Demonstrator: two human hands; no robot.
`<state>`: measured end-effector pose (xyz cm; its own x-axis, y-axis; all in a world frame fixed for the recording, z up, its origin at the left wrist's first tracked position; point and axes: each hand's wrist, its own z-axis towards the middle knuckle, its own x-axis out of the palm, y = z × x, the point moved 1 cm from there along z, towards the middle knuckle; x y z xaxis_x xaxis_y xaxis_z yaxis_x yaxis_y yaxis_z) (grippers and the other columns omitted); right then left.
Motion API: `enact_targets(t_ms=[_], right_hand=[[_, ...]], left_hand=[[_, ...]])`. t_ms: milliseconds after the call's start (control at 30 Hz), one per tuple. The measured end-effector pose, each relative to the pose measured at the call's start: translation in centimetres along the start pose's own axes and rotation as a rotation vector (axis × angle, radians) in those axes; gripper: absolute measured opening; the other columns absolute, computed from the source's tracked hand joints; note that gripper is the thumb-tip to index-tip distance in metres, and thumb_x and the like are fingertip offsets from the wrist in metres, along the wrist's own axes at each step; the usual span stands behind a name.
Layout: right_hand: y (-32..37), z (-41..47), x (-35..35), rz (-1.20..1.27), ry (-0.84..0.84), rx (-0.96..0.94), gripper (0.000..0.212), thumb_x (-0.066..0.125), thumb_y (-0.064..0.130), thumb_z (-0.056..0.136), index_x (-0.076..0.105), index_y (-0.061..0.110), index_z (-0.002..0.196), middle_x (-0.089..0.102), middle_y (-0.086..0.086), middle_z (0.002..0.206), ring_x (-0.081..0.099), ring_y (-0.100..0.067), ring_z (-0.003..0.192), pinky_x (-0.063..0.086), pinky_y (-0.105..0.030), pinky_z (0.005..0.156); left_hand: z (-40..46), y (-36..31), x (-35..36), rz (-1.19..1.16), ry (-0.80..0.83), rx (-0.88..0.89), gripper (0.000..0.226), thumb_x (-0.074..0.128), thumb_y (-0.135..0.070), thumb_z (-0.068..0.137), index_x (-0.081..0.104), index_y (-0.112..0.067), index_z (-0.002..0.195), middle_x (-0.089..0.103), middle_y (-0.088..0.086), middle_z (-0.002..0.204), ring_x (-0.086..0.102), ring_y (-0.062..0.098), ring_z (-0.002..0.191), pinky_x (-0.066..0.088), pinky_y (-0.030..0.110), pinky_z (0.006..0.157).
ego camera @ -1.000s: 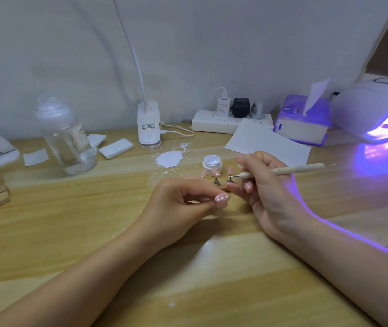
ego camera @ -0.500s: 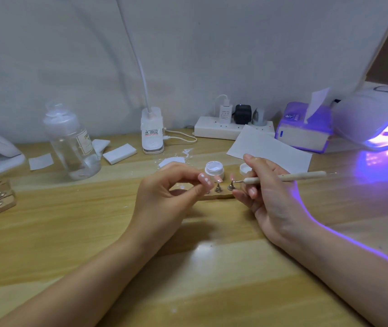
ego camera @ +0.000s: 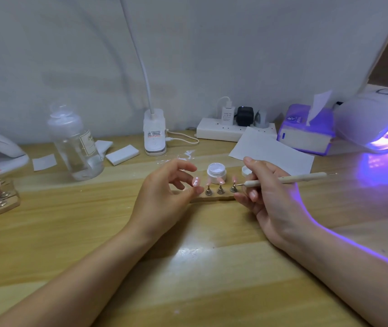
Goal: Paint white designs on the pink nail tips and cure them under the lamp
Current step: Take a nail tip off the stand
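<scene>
**Painted tip at the stand; tool held ready**

Step in hand, as judged: seating a decorated tip on the wooden stand [ego camera: 214,198] at frame centre. The left hand [ego camera: 164,197] is at the stand's left end, thumb and forefinger pinching a pink nail tip [ego camera: 196,181] that carries white marks. Whether its base has met the stand cannot be told.

The right hand [ego camera: 266,197], just right of centre, grips the dotting tool [ego camera: 289,179] pen-fashion, fingers curled round the shaft. Its metal point lies beside the rightmost of three small metal holders [ego camera: 220,190], under a plain-looking pink tip [ego camera: 234,178].

The open jar of white gel [ego camera: 216,171] stands just behind the stand, its lid [ego camera: 245,171] beside it. The curing lamp [ego camera: 377,121], lit violet, sits at the right edge, well apart.

Next move, as judged: release the tip, load the tool from the jar, and dot an unpainted tip with the stand steadied. Curing appears not yet due.
</scene>
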<state>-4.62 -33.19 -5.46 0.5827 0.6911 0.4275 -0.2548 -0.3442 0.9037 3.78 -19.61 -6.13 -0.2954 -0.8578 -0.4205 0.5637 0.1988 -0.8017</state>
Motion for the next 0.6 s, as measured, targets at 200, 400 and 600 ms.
enact_targets(t_ms=[200, 400, 600], right_hand=[[-0.06, 0.02, 0.1, -0.011, -0.006, -0.004, 0.028, 0.06, 0.019, 0.087, 0.048, 0.013, 0.062, 0.042, 0.009, 0.035, 0.036, -0.002, 0.03, 0.05, -0.016, 0.044], [-0.12, 0.01, 0.13, -0.02, -0.006, -0.008, 0.03, 0.061, 0.019, 0.086, 0.049, 0.013, 0.059, 0.043, 0.009, 0.036, 0.037, -0.002, 0.03, 0.05, -0.017, 0.044], [-0.16, 0.02, 0.13, -0.033, -0.005, -0.012, 0.034, 0.061, 0.019, 0.086, 0.049, 0.014, 0.055, 0.041, 0.008, 0.036, 0.037, -0.002, 0.031, 0.049, -0.017, 0.043]], left_hand=[[0.01, 0.22, 0.2, -0.006, 0.039, -0.011, 0.028, 0.075, -0.011, 0.073, 0.057, -0.031, 0.081, 0.063, -0.012, 0.066, 0.048, 0.001, 0.062, 0.043, 0.018, 0.063], [0.1, 0.17, 0.21, -0.012, 0.047, -0.033, 0.029, 0.076, -0.008, 0.072, 0.058, -0.029, 0.079, 0.063, -0.01, 0.066, 0.048, 0.001, 0.06, 0.038, 0.008, 0.057], [0.13, 0.24, 0.21, -0.01, 0.05, -0.048, 0.03, 0.076, -0.006, 0.071, 0.057, -0.029, 0.077, 0.062, -0.012, 0.065, 0.049, 0.0, 0.059, 0.038, 0.007, 0.058]])
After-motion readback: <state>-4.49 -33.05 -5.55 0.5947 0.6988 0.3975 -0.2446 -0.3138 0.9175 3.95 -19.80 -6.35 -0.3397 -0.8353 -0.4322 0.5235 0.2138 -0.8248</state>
